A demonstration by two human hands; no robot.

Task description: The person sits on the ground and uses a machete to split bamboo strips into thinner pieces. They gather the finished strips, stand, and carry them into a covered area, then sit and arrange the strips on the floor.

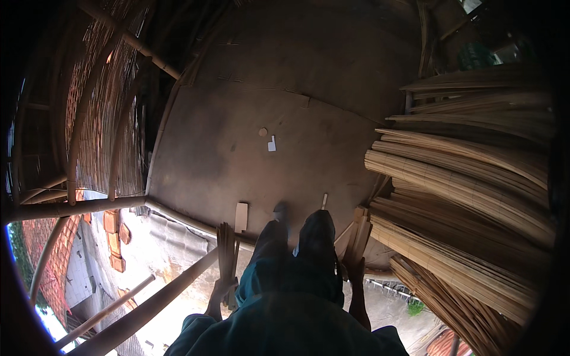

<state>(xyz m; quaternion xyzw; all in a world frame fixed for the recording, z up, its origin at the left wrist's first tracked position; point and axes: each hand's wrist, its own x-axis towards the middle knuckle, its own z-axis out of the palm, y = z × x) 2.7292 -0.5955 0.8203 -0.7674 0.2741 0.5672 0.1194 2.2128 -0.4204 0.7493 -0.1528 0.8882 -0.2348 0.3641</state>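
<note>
My left hand point(223, 289) hangs at my left side, closed around a bundle of flat bamboo strips point(225, 246) held upright. On my other side, my right hand point(355, 270) grips a second bundle of bamboo strips point(357, 236), which looks thicker and wider. The fingers of both hands are dim and partly hidden. My legs point(316, 228) are between the two bundles. The right bundle is close beside the stacked bamboo rolls point(439, 172), and I cannot tell whether they touch.
A brown sheeted floor point(208, 142) spreads ahead, with a white scrap point(272, 143) and a flat tan piece point(241, 216) on it. Bamboo poles point(83, 207) edge the left side, above a drop to brick and rubble ground point(130, 243). More bamboo strips point(451, 302) lie lower right.
</note>
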